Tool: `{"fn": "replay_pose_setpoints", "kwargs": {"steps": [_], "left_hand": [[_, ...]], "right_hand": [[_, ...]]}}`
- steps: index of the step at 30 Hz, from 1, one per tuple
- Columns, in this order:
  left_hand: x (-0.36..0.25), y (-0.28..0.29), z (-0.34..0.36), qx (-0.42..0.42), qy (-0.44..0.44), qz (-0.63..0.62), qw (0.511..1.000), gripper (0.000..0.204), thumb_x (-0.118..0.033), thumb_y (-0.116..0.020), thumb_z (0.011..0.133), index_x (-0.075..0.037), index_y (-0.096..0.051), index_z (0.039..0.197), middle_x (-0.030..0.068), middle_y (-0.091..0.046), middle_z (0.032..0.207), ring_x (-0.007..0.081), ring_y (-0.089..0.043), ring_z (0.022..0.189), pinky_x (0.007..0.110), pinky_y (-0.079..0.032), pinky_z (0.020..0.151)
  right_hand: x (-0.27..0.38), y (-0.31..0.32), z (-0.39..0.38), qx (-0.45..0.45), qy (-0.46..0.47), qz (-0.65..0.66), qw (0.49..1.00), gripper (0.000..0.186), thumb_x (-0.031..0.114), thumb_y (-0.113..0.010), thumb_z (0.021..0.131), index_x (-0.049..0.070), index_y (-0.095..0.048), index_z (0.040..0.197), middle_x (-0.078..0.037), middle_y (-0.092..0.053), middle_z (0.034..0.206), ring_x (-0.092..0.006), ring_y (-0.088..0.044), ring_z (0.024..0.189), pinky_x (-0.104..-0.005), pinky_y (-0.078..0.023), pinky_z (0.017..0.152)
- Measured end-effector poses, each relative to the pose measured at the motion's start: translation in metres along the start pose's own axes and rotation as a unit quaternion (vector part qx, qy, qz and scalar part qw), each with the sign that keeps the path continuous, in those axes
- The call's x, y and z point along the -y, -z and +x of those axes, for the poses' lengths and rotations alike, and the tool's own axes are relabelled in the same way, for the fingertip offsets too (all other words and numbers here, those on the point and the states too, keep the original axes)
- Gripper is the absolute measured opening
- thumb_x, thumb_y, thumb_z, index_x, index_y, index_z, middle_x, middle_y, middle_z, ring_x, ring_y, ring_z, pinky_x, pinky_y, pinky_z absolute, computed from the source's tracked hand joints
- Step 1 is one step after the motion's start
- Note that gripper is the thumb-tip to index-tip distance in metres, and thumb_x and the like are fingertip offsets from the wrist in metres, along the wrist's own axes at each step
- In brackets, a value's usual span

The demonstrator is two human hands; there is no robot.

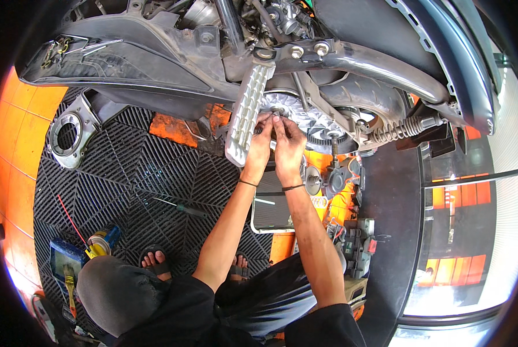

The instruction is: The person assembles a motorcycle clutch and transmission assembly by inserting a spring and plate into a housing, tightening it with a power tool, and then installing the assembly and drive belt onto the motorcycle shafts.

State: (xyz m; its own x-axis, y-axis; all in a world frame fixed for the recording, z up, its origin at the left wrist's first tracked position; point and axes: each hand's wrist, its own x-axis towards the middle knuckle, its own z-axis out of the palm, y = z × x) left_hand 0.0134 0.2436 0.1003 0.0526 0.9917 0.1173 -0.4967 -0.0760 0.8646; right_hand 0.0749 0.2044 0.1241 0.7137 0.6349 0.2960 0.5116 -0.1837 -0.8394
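Observation:
Both my hands meet at the side of a scooter, at the silver engine casing (314,122) below the frame tube. My left hand (259,146) has its fingers pinched together at a small round shaft end (277,110) on the casing. Right beside it, my right hand (290,142) is closed the same way, thumb and fingertips touching the left ones. Whatever lies between the fingertips is too small and covered to make out. A ribbed silver footrest (248,115) hangs just left of my left hand. A toothed ring (331,141) shows at the casing's lower right.
The rear shock absorber (400,130) and tyre (374,95) are to the right. Below my hands lies a rectangular tray (270,211). On the black mat are a screwdriver (190,210), a round-holed cover (68,139), a spray can (104,238) and a brush (69,283). Wrenches (94,47) rest on the footboard.

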Motion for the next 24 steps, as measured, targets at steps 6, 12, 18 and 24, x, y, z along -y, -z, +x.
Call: {"fn": "replay_pose_setpoints", "kwargs": {"steps": [6,12,18,24], "left_hand": [[0.002,0.002,0.001,0.025,0.041,-0.008,0.999,0.015,-0.003,-0.07,0.087,0.004,-0.074,0.099,0.01,-0.074,0.091,0.0138,-0.069,0.085,0.026,-0.053,0.078],[0.002,0.006,-0.003,0.029,0.081,-0.059,0.995,0.016,-0.006,-0.07,0.088,0.004,-0.073,0.101,0.0113,-0.074,0.093,0.0139,-0.069,0.086,0.027,-0.053,0.08],[-0.007,0.005,0.0,0.049,0.065,-0.033,0.996,0.016,-0.006,-0.071,0.088,0.004,-0.073,0.099,0.0115,-0.074,0.093,0.0149,-0.07,0.085,0.028,-0.054,0.077],[-0.006,0.009,-0.004,0.027,0.085,-0.055,0.995,0.017,-0.008,-0.073,0.087,0.005,-0.074,0.098,0.0119,-0.074,0.092,0.0154,-0.07,0.081,0.027,-0.054,0.075]], "right_hand": [[-0.008,0.005,0.003,-0.002,-0.009,0.012,1.0,0.026,0.014,-0.068,0.091,-0.009,-0.066,0.104,-0.018,-0.072,0.091,-0.0168,-0.063,0.084,-0.0325,-0.051,0.079],[0.002,0.005,0.006,0.006,0.042,-0.098,0.994,0.017,0.004,-0.065,0.089,-0.008,-0.067,0.101,-0.019,-0.072,0.092,-0.0214,-0.068,0.085,-0.0344,-0.053,0.08],[-0.01,0.014,0.006,0.021,0.006,0.017,1.0,0.017,0.005,-0.063,0.091,-0.007,-0.068,0.104,-0.015,-0.072,0.098,-0.0201,-0.068,0.087,-0.0319,-0.053,0.08],[0.006,0.014,-0.004,0.068,-0.117,0.224,0.965,0.019,0.001,-0.061,0.094,-0.007,-0.065,0.111,-0.014,-0.069,0.104,-0.0183,-0.067,0.09,-0.0298,-0.057,0.083]]}}
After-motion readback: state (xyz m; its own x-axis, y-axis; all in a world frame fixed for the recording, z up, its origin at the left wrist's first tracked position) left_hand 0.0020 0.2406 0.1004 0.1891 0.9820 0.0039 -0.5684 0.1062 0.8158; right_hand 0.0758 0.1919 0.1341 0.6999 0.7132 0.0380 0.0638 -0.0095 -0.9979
